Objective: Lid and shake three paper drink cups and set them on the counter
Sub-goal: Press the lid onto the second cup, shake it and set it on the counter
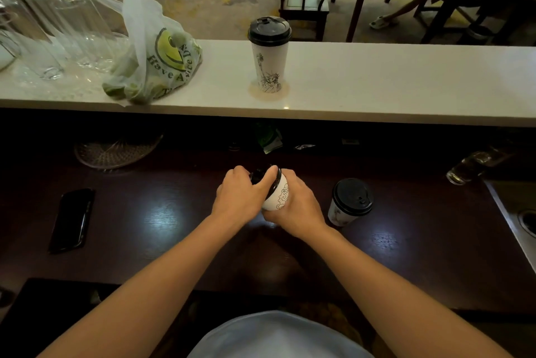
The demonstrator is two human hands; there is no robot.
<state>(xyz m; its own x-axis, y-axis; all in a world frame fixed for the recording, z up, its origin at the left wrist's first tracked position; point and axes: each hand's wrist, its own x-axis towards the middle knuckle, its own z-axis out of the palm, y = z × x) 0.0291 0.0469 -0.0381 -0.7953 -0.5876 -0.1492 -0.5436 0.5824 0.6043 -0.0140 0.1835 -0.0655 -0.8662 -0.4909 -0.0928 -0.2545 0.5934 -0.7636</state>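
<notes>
Both hands are closed on one paper cup (279, 196), which is tipped over toward the left and held just above the dark desk (150, 230). The right hand (295, 207) wraps the white body from the right and below; the left hand (240, 198) covers the black lid (262, 176), thumb pressed along its rim. From this I judge the step in hand to be the shake of the second cup, or the last press of its lid before the shake; the frame alone cannot settle which.

A second cup (349, 204), already lidded, stands on the dark desk just to the right of the right hand. A third lidded cup (269, 56) stands upright on the pale upper desk (377, 82), well beyond both hands, so one cup looks finished.

The next move calls for keeping the lid pinned while the cup is tilted, then bringing it upright and lifting it forward to the pale desk, beside the cup that stands there.

Writing: a plastic bag (156, 62), beyond and left of the left hand, carries a yellow smiley face and the words "Have A Nice D…", the rest lost in folds. The far cup bears a line drawing that looks like the Statue of Liberty; the held cup shows cloud-like scrollwork. No brand name is readable. A dark phone (72, 220) lies far left of the left hand.
</notes>
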